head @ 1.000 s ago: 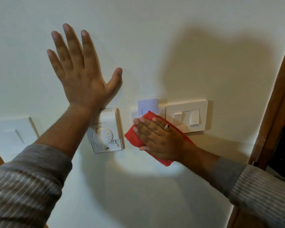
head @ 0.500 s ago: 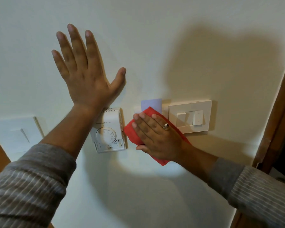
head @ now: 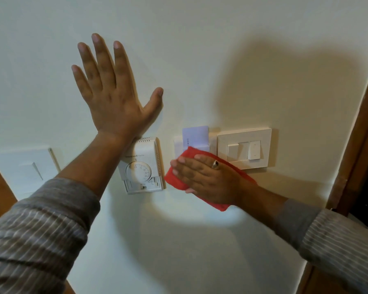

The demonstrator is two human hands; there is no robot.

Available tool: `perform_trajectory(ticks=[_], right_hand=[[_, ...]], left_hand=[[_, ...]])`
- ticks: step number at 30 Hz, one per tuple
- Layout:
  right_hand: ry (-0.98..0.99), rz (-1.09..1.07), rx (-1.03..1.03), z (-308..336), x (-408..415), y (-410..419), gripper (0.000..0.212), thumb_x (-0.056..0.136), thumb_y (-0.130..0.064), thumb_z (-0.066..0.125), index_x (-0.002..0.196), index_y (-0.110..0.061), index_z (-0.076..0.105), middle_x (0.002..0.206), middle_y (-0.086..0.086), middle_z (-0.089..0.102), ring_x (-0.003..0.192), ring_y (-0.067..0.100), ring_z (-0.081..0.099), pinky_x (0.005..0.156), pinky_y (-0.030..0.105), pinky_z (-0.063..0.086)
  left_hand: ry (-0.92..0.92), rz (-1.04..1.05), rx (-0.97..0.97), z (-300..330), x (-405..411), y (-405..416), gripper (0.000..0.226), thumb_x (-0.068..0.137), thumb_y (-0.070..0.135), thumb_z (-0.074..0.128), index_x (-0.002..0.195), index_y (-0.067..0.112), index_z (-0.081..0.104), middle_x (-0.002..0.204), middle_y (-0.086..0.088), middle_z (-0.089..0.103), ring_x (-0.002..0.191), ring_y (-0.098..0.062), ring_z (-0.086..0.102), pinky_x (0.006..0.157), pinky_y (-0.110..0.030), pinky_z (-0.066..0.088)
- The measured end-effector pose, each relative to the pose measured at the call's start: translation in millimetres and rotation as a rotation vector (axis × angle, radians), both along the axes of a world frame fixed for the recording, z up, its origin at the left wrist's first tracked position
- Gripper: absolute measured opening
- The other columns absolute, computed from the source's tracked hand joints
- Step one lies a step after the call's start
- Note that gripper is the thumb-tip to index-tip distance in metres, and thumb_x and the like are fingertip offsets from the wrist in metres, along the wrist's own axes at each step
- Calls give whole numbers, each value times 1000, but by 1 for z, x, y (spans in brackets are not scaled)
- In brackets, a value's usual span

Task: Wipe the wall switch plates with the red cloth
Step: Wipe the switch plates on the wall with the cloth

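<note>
Pale wall point(head: 200, 49), lamplit. Red cloth point(head: 179, 177): pressed flat over the card-holder plate point(head: 177, 145), below a white card point(head: 197, 135), under the right hand point(head: 208, 179), fingers extended. Switch plate point(head: 244, 149) just beside, its lower left corner overlapped by cloth. Dial thermostat point(head: 141, 166) adjacent. Left hand point(head: 113, 96): fingers spread wide against wall, empty.
</note>
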State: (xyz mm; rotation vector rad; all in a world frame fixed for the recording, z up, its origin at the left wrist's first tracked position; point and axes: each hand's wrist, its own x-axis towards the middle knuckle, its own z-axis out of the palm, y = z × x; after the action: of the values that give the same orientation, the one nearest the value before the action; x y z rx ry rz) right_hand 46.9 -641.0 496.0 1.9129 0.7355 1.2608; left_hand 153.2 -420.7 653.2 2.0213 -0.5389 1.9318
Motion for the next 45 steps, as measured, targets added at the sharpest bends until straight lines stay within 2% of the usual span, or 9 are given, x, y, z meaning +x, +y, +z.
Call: perform_trajectory(ticks=[3, 8, 15, 22, 28, 36, 39, 43, 45], right_hand=[[32, 18, -11, 1, -8, -19, 67, 107, -37, 48, 157, -3, 19, 166, 17, 3, 154, 33, 11, 126, 46, 9], [-148, -112, 363, -5, 5, 25, 75, 105, -49, 40, 156, 1, 18, 164, 23, 4, 153, 39, 7, 126, 51, 6], [36, 33, 5, 5, -3, -6, 59, 109, -36, 43, 155, -3, 27, 162, 16, 16, 153, 33, 16, 126, 44, 14], [-157, -111, 493, -21, 12, 44, 74, 106, -50, 37, 157, 0, 16, 165, 23, 8, 154, 37, 8, 126, 49, 4], [-31, -25, 84, -3, -4, -1, 66, 107, -43, 43, 156, -4, 24, 163, 17, 12, 153, 34, 13, 126, 46, 8], [104, 70, 436, -2, -22, 12, 47, 106, -21, 28, 148, -4, 40, 159, 13, 28, 151, 30, 25, 126, 44, 15], [42, 78, 512, -1, -24, 21, 38, 109, -14, 37, 144, -4, 49, 157, 18, 31, 148, 34, 28, 125, 45, 18], [-138, -93, 925, -5, -31, 39, 45, 104, -41, 50, 145, -25, 45, 150, 8, 39, 137, 31, 39, 109, 50, 39], [-251, -242, 941, -4, -36, 45, 62, 92, -52, 60, 143, -20, 45, 133, 14, 56, 117, 34, 51, 90, 47, 50]], left_hand=[[-1, 5, -2, 0, 1, 0, 100, 92, 78, 36, 160, 5, 22, 165, -31, 22, 152, -55, 19, 123, -66, 10], [-3, 10, -16, 0, 3, -2, 100, 92, 78, 37, 160, 6, 22, 165, -31, 23, 152, -54, 19, 122, -66, 10], [15, 9, -4, 0, 1, 0, 100, 93, 77, 36, 160, 5, 21, 165, -31, 21, 152, -54, 18, 122, -66, 10], [19, 2, -7, 0, 1, -1, 100, 93, 77, 37, 160, 6, 21, 165, -31, 21, 152, -54, 17, 123, -66, 9], [-9, 3, -10, -1, 6, 0, 99, 92, 77, 38, 160, 6, 21, 165, -30, 22, 152, -54, 18, 123, -65, 9], [8, -9, -8, -1, 7, -1, 99, 92, 78, 36, 161, 8, 21, 166, -29, 22, 153, -52, 18, 123, -65, 10], [20, -9, -4, -1, 5, 0, 100, 92, 79, 36, 161, 8, 21, 166, -29, 23, 152, -52, 19, 123, -65, 10], [56, -1, 21, -2, 2, 2, 100, 92, 79, 36, 161, 8, 21, 166, -30, 22, 152, -53, 19, 122, -66, 10], [77, -5, 31, -1, -3, 4, 100, 92, 78, 37, 160, 6, 22, 165, -31, 22, 152, -55, 19, 122, -67, 10]])
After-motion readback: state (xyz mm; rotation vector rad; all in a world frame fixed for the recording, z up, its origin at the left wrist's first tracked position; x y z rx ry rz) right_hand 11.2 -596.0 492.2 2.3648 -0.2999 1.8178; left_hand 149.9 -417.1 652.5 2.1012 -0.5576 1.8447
